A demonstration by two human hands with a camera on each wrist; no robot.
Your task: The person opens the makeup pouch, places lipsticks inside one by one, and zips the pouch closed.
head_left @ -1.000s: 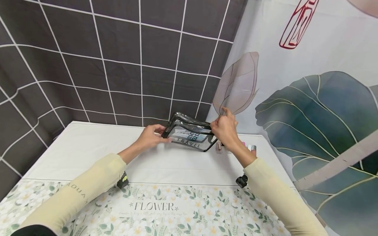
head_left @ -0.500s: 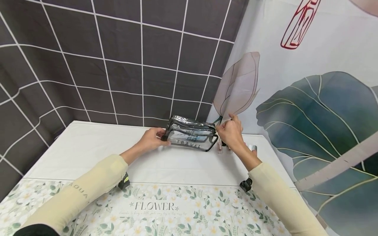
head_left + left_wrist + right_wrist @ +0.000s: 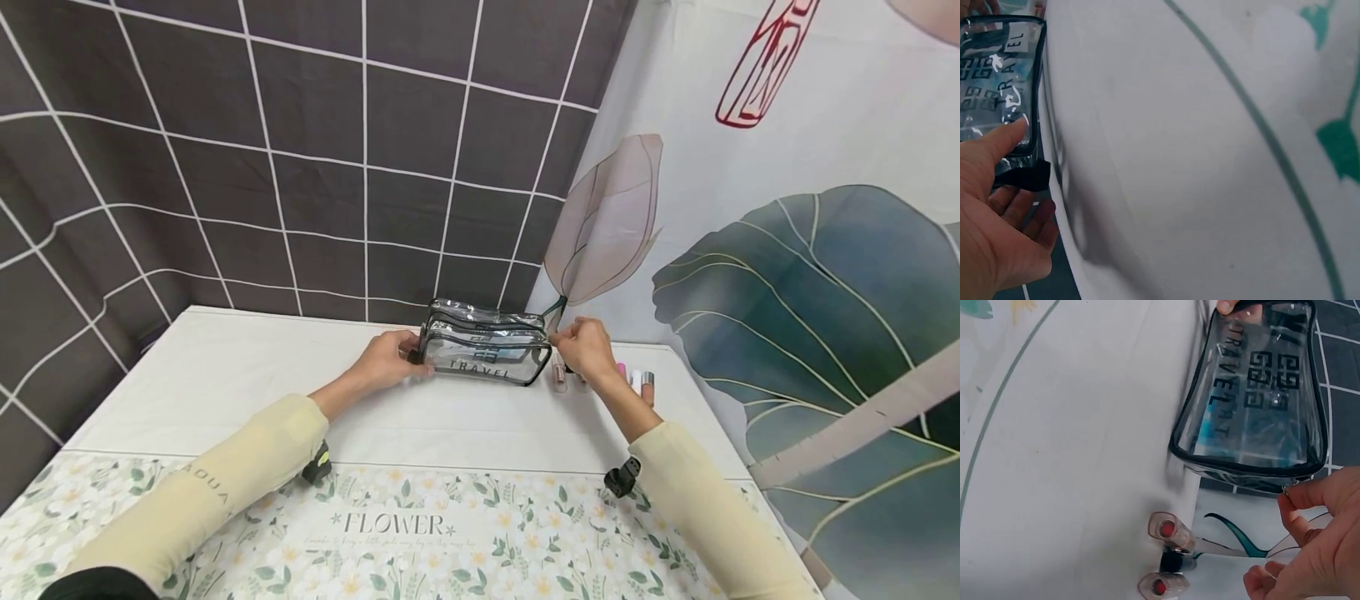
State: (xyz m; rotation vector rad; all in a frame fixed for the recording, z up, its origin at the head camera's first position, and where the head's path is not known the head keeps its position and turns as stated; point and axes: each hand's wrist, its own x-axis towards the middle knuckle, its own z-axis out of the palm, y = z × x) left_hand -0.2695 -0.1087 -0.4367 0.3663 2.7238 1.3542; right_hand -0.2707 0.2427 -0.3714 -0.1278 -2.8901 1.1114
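A clear travel pouch (image 3: pixel 487 358) with black trim and the word TRAVEL on its front stands at the back of the white table. Something bluish shows inside through the clear plastic. My left hand (image 3: pixel 384 360) grips its left end, the thumb (image 3: pixel 1007 139) on the front panel by a black tab (image 3: pixel 1025 176). At the other end, thumb and forefinger of my right hand (image 3: pixel 588 348) pinch a small metal zipper pull (image 3: pixel 1285 489). How far the zipper is closed I cannot tell.
Lipstick-like tubes (image 3: pixel 1171 530) with red tips lie beside the pouch's right end, under my right hand. More small cosmetic tubes (image 3: pixel 648 385) lie further right. A dark grid-patterned cloth (image 3: pixel 300 183) hangs close behind the table. A floral cloth (image 3: pixel 420 550) covers the front.
My right hand has moved right, then down to the pouch's right corner. The pouch, tilted earlier, now sits lower and more level. My left hand has kept its hold.
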